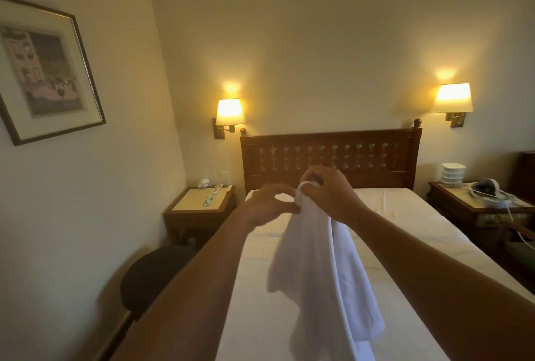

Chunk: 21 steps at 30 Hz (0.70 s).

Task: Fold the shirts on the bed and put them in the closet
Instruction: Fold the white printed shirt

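Mid-frame, both hands pinched the white shirt's (318,268) top edge, right hand (327,192) beside left hand (269,204); it hung lengthwise toward the frame's bottom, over the bed (405,233).

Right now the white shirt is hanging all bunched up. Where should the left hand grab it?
Probably the top edge of the white shirt, from the left, beside where the right hand pinches it. The cloth hangs limp from that pinch, so the left hand could spread it wide.

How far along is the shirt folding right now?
Early. Nothing folded shows on the bed. In hand: the right hand grips the top of a white shirt, which hangs unfolded over the mattress, and the left hand pinches it beside. Left: folding it and putting it away; no closet is in view.
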Each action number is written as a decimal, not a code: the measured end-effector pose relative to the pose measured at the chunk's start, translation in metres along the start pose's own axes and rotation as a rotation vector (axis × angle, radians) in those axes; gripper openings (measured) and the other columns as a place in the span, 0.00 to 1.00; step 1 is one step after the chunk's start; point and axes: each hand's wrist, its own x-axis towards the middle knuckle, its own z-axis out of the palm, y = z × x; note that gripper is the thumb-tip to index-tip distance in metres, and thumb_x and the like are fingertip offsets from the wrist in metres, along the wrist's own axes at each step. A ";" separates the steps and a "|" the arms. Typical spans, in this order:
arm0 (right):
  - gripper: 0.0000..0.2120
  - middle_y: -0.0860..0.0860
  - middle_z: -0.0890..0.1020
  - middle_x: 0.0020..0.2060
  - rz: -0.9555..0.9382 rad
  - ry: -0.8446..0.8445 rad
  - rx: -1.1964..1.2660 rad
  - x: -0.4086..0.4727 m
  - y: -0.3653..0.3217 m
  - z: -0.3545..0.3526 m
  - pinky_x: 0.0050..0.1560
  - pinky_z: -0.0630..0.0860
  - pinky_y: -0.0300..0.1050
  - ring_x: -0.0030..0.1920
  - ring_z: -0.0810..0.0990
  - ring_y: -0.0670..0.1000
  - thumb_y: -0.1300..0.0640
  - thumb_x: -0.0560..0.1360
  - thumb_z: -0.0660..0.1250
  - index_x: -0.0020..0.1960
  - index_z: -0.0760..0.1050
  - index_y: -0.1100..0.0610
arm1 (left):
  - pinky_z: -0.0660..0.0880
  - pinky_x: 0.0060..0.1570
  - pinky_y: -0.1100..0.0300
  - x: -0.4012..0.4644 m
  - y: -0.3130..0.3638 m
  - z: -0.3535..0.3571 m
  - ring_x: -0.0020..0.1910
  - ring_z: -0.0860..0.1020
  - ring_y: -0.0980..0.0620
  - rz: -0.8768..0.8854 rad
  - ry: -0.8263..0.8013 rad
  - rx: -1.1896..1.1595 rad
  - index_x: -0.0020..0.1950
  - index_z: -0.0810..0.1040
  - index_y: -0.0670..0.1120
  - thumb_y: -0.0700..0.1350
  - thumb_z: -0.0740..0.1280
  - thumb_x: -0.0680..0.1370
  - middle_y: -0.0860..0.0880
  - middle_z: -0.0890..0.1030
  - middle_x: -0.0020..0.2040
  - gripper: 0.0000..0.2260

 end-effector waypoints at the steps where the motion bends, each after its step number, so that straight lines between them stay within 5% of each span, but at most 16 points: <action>1: 0.07 0.46 0.82 0.39 -0.015 0.006 -0.026 -0.002 0.003 -0.004 0.37 0.74 0.30 0.42 0.80 0.45 0.63 0.76 0.69 0.44 0.80 0.51 | 0.68 0.42 0.68 0.000 -0.001 0.007 0.53 0.74 0.57 0.014 0.013 -0.030 0.58 0.82 0.46 0.45 0.73 0.78 0.54 0.78 0.58 0.09; 3: 0.06 0.46 0.82 0.38 -0.049 0.018 -0.101 -0.008 0.011 -0.014 0.37 0.73 0.31 0.40 0.80 0.45 0.63 0.76 0.69 0.45 0.80 0.53 | 0.69 0.42 0.67 -0.001 -0.001 0.016 0.52 0.77 0.53 0.053 0.089 -0.086 0.51 0.82 0.43 0.44 0.70 0.80 0.50 0.81 0.52 0.04; 7: 0.05 0.45 0.82 0.36 -0.058 0.028 -0.188 -0.021 0.032 -0.031 0.36 0.74 0.32 0.38 0.80 0.45 0.64 0.76 0.69 0.45 0.82 0.55 | 0.75 0.55 0.55 0.002 0.008 0.028 0.57 0.78 0.48 0.051 0.136 -0.235 0.46 0.79 0.45 0.44 0.68 0.81 0.47 0.80 0.55 0.05; 10: 0.06 0.46 0.81 0.34 -0.073 0.077 -0.260 -0.029 0.046 -0.038 0.35 0.75 0.44 0.36 0.78 0.47 0.66 0.73 0.68 0.42 0.81 0.56 | 0.76 0.57 0.44 0.005 0.020 0.042 0.50 0.78 0.48 0.079 0.128 -0.274 0.45 0.78 0.45 0.43 0.68 0.81 0.48 0.79 0.48 0.05; 12: 0.06 0.47 0.78 0.35 -0.106 0.106 -0.342 -0.032 0.052 -0.044 0.36 0.70 0.43 0.37 0.75 0.48 0.66 0.71 0.67 0.41 0.79 0.58 | 0.75 0.49 0.49 0.003 0.027 0.049 0.47 0.76 0.51 0.104 0.131 -0.297 0.47 0.79 0.44 0.43 0.68 0.81 0.49 0.78 0.45 0.05; 16: 0.05 0.52 0.76 0.37 -0.116 0.115 -0.452 -0.029 0.067 -0.065 0.38 0.74 0.48 0.39 0.74 0.53 0.69 0.70 0.67 0.40 0.79 0.61 | 0.71 0.50 0.56 -0.005 0.040 0.055 0.46 0.75 0.54 0.168 0.158 -0.300 0.46 0.79 0.46 0.45 0.68 0.80 0.51 0.78 0.44 0.05; 21: 0.08 0.49 0.72 0.32 0.127 -0.018 -0.519 -0.059 0.104 -0.076 0.37 0.74 0.47 0.36 0.75 0.55 0.66 0.71 0.67 0.35 0.75 0.58 | 0.71 0.50 0.54 -0.023 0.050 0.056 0.47 0.76 0.51 0.159 0.198 -0.344 0.45 0.80 0.48 0.45 0.68 0.79 0.50 0.79 0.44 0.04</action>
